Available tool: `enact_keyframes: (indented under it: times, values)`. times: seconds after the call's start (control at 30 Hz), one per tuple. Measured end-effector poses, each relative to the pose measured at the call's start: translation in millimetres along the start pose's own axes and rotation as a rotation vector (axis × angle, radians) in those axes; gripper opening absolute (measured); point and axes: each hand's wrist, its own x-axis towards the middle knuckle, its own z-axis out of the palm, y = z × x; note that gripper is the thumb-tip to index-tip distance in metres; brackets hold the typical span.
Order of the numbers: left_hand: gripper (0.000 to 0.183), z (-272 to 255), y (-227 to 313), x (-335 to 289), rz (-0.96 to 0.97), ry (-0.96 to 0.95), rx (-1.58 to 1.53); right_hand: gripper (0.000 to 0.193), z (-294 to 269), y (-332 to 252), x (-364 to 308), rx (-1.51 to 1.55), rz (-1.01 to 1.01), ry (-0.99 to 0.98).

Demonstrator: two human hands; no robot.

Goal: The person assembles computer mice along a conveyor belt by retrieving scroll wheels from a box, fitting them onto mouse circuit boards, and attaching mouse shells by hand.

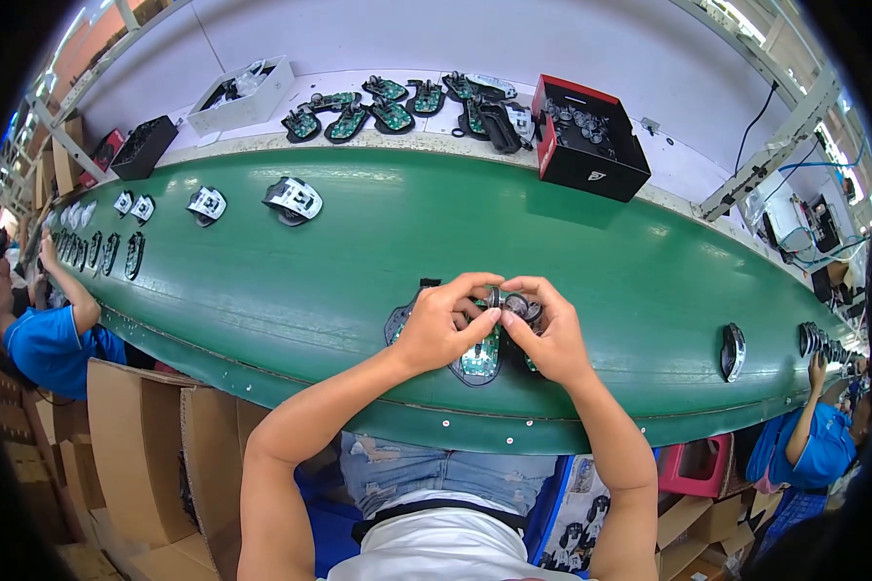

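Observation:
My left hand (441,324) and my right hand (555,334) meet above the near edge of the green belt. Between the fingertips of the left is a small dark-rimmed scroll wheel (495,296). The right has its fingers curled round clear and dark scroll wheels (521,307); how many it holds I cannot tell. Under the hands lie open computer mouse halves with green circuit boards (479,360), partly hidden by my fingers. Another dark mouse shell edge (397,322) shows left of my left hand.
The green conveyor belt (378,242) carries mouse shells (295,200) at left and one mouse (733,352) at right. On the back shelf stand circuit-board mouse halves (393,114), a black-and-red box (596,181) of wheels and a white box (245,113). Co-workers in blue (44,349) sit at both sides.

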Motion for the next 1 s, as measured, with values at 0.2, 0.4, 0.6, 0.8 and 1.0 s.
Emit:
enact_keyframes:
  times: [0.2,0.4,0.6,0.8,1.0]
  values:
    - [0.035,2,0,1,-0.086,0.007,-0.15,0.028,-5,0,3,-0.05,0.021,0.075]
    - [0.036,-8,6,3,-0.043,0.008,0.015,0.029,-18,-17,7,-0.43,-0.129,0.193]
    - [0.035,-9,0,8,0.088,0.042,0.128,0.033,-36,-10,10,-0.407,-0.103,0.228]
    - [0.033,-18,-7,11,0.153,0.13,0.188,0.036,-51,-11,-4,-0.407,0.0,0.071]
    - [0.035,-15,-6,11,0.231,0.128,0.234,0.03,-53,4,-16,-0.693,-0.117,0.111]
